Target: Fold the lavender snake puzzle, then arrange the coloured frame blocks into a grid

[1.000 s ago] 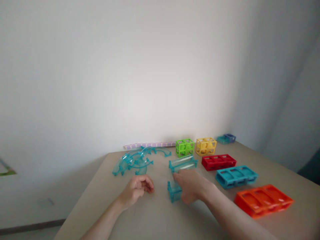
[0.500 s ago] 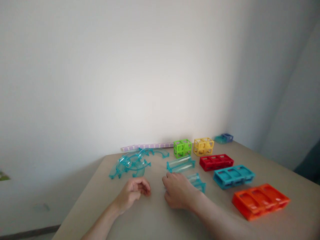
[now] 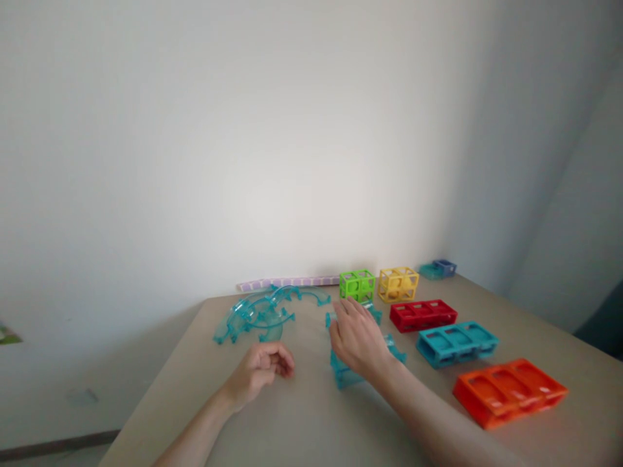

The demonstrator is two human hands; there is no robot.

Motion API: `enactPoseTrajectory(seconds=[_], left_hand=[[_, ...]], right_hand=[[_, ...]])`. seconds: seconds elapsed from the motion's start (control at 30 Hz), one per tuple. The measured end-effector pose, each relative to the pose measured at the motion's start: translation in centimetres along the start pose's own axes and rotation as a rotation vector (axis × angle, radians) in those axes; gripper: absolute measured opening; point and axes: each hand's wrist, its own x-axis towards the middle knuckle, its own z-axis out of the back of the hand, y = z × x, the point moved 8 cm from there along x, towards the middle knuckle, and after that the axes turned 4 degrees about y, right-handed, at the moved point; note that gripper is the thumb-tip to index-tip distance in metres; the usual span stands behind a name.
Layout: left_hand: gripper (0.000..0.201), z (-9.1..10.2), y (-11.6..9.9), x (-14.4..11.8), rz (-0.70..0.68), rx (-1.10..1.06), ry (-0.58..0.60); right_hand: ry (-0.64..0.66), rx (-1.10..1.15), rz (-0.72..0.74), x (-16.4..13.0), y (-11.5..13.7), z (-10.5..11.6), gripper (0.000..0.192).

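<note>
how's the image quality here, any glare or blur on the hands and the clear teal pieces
Head view: soft and slightly hazy overall; a bright patch washes the wall above the table. The right hand is mildly motion-blurred over the clear teal tracks; the left hand looks steadier. No hard glare; shadows are faint.

Beige table [image 3: 302, 421]: clear teal curved tracks [image 3: 257, 314] nr far-left corner; green [image 3: 357, 284] & yellow cages [image 3: 398, 283] along far edge; red [image 3: 423, 314], blue [image 3: 456, 342], orange trays [image 3: 510, 390] down right side; lilac strip [image 3: 287, 283], maybe off the table.
</note>
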Motion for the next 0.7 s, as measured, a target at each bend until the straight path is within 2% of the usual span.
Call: enactPoseTrajectory(seconds=[0.17, 0.43, 0.7], left_hand=[[0.040, -0.1, -0.1, -0.1, 0.001, -0.018, 0.006], [0.043, -0.1, 0.0, -0.1, 0.002, -0.001, 0.025], [0.041, -0.2, -0.1, -0.2, 0.000, -0.009, 0.025]], right_hand=[[0.156, -0.083, -0.039, 0.0, -0.8, -2.5, 0.042], [0.164, -0.112, -0.053, 0.4, -1.0, -3.1, 0.046], [0.110, -0.082, -0.113, 0.5, -2.0, -4.2, 0.057]])
